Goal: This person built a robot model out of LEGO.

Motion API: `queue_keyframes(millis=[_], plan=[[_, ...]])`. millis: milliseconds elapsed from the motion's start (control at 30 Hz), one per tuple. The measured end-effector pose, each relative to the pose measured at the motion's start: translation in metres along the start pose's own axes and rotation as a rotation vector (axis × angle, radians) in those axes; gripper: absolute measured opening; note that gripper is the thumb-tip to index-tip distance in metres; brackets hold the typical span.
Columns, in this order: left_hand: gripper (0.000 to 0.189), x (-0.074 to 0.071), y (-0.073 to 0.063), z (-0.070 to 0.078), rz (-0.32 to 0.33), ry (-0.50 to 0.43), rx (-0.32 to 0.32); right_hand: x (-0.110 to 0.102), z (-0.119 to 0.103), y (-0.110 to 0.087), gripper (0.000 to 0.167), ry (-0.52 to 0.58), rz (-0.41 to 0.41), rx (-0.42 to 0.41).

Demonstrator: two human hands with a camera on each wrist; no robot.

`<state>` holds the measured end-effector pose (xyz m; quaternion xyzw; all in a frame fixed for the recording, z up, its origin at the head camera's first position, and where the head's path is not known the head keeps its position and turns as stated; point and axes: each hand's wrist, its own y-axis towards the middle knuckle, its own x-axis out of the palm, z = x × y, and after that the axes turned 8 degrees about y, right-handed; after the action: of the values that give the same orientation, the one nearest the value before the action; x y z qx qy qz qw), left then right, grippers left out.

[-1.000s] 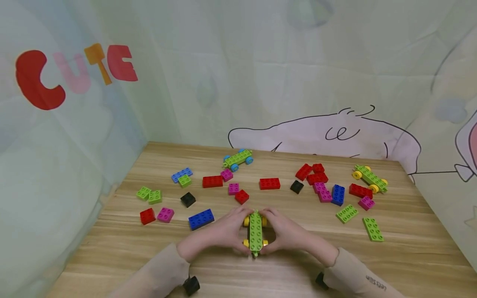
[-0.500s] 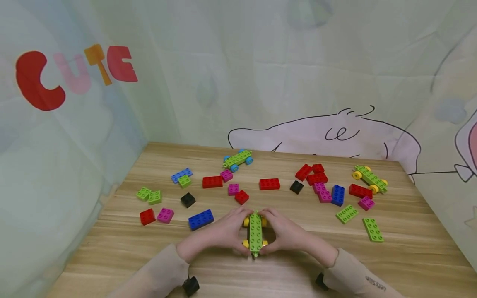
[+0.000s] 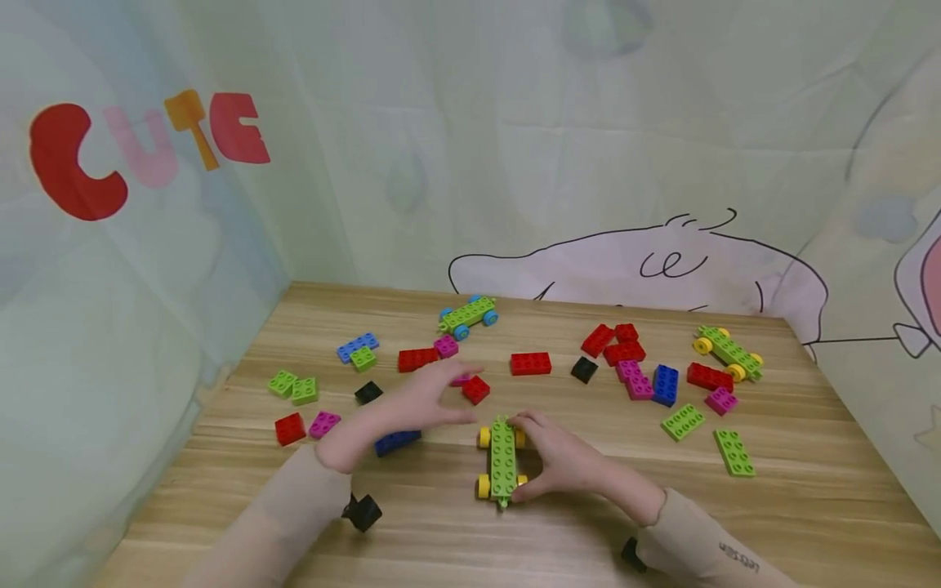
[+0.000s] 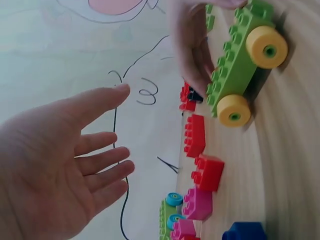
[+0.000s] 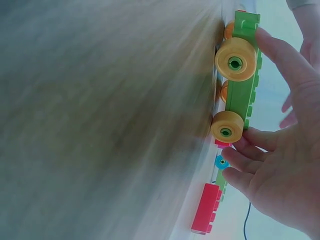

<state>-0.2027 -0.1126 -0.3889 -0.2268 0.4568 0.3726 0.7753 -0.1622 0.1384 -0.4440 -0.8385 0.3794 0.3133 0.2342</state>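
A lime-green toy car base with yellow wheels stands on the table in front of me, its studs up. My right hand holds it from the right side. In the right wrist view, the thumb touches one end of the car base and the fingers reach the other end. Left of the car base, my left hand is raised above the table with nothing in it. Its fingers look spread and relaxed in the left wrist view. Beneath that hand a blue brick is partly hidden.
Another green car base with blue wheels stands at the back, and one with yellow wheels at the back right. Several red, pink, black, blue and green bricks lie scattered about. A red brick lies beyond the hands. Printed cloth walls surround the table.
My left hand has let go of the car base and moved up and to the left. The right hand and the car base have stayed nearly where they were.
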Motion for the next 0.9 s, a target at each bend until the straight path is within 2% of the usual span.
queue_keyframes(millis=[133, 400, 633, 900], plan=[[0.062, -0.008, 0.007, -0.009, 0.081, 0.002, -0.02, 0.0, 0.0, 0.0, 0.099, 0.0, -0.003, 0.006], [0.061, -0.006, 0.024, -0.031, 0.134, -0.046, -0.115, 0.0, 0.001, 0.001, 0.1, -0.01, -0.001, -0.004], [0.061, -0.005, 0.036, -0.047, 0.122, -0.092, -0.169, 0.0, 0.0, 0.0, 0.1, -0.001, -0.004, 0.004], [0.053, -0.004, 0.042, -0.06, 0.064, -0.069, -0.196, 0.001, -0.001, 0.0, 0.098, 0.006, 0.0, 0.01]])
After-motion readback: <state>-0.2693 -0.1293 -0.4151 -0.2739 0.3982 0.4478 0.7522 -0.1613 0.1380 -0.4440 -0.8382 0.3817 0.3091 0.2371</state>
